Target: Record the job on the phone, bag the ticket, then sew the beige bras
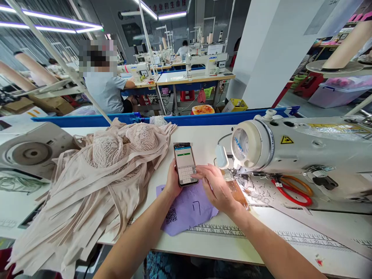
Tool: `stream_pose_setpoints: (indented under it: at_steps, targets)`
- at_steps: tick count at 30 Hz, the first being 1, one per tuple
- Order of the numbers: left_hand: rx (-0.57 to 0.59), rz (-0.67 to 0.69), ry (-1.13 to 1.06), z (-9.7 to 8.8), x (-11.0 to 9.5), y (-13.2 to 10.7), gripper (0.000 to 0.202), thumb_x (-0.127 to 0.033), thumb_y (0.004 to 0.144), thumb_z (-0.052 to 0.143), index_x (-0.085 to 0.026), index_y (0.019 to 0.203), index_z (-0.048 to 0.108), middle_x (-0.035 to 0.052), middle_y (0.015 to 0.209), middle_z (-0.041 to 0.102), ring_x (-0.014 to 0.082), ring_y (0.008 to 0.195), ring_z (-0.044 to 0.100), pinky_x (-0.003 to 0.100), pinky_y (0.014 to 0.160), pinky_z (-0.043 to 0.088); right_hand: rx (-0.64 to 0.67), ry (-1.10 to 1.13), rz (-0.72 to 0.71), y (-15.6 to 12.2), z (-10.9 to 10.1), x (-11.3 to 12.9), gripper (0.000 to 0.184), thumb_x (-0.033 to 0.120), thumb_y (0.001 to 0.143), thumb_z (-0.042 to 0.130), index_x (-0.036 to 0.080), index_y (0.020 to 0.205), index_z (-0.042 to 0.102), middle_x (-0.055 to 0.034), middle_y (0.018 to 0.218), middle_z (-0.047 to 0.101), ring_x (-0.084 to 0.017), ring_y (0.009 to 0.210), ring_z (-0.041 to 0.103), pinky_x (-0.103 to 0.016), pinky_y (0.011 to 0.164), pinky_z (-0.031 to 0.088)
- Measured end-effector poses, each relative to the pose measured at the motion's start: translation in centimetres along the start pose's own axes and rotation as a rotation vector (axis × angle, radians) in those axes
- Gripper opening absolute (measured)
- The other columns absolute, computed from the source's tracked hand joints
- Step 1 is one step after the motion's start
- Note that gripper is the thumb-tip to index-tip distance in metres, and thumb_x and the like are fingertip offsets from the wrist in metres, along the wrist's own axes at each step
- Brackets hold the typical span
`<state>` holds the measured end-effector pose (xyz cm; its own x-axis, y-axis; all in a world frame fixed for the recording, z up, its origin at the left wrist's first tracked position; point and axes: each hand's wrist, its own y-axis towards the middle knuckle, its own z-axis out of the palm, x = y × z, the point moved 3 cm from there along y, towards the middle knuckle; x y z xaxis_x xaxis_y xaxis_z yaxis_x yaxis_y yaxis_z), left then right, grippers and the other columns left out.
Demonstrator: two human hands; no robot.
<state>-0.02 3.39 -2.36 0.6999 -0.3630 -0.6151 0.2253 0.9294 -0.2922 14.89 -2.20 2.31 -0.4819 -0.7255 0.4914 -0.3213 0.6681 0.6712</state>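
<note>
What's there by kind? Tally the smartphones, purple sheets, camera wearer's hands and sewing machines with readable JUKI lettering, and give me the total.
Smartphone: 1
Purple sheet: 1
Left hand, right hand: 2
JUKI-lettered sewing machines: 2
Total: 6

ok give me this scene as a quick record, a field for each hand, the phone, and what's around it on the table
left hand: holding the phone
right hand: fingers at the phone's keypad; contact unclear
phone: upright, screen lit, keypad showing
below the phone: purple paper with printed square codes, on the table
left side: heap of beige lacy clothes
right side: sewing machine, with scissors beside it
near edge: printed ruler
</note>
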Motion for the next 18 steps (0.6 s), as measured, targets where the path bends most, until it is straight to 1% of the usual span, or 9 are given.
stream_pose_setpoints:
  at_steps: [3,6,10,13,18]
  targets:
    - [0.039,0.003,0.001,0.1,0.0,0.0,0.052,-0.055,0.089,0.048,-0.009,0.105,0.069,0.0150,0.104,0.073,0.0312,0.099,0.068,0.040,0.085,0.055,0.036,0.009,-0.032,-0.1,0.3,0.3,0.030,0.012,0.097,0.035,0.021,0.116,0.057,-0.0093,0.114,0.065,-0.024,0.116,0.056,-0.051,0.106,0.040]
    - [0.055,-0.014,0.013,0.3,-0.1,-0.1,0.055,-0.056,0.090,0.046,-0.008,0.104,0.069,0.0159,0.102,0.073,0.0321,0.100,0.068,0.041,0.086,0.055,0.063,0.010,-0.043,-0.2,0.6,0.2,0.030,0.012,0.096,0.036,0.021,0.116,0.057,-0.0097,0.115,0.065,-0.024,0.116,0.056,-0.053,0.106,0.040]
    - [0.010,-0.015,0.020,0.5,-0.2,-0.3,0.053,-0.054,0.092,0.043,-0.009,0.100,0.070,0.0152,0.098,0.074,0.0314,0.101,0.068,0.040,0.088,0.055,0.074,0.009,-0.040,-0.2,0.7,0.1,0.032,0.011,0.096,0.036,0.021,0.120,0.055,-0.0101,0.116,0.064,-0.025,0.118,0.054,-0.054,0.106,0.040]
    - [-0.031,-0.016,0.026,0.7,-0.2,-0.5,0.052,-0.050,0.094,0.039,-0.009,0.096,0.071,0.0139,0.094,0.074,0.0299,0.099,0.069,0.038,0.089,0.054,0.079,0.013,-0.052,0.0,1.0,0.5,0.033,0.011,0.096,0.036,0.023,0.120,0.057,-0.0089,0.118,0.063,-0.024,0.120,0.053,-0.053,0.107,0.039]
    - [-0.030,-0.018,-0.018,1.1,-0.3,-0.8,0.050,-0.044,0.097,0.035,-0.010,0.094,0.071,0.0108,0.089,0.075,0.0281,0.097,0.070,0.037,0.090,0.054,0.088,0.022,-0.073,0.1,1.3,0.9,0.033,0.012,0.097,0.037,0.024,0.120,0.058,-0.0073,0.116,0.064,-0.023,0.115,0.055,-0.050,0.106,0.042]
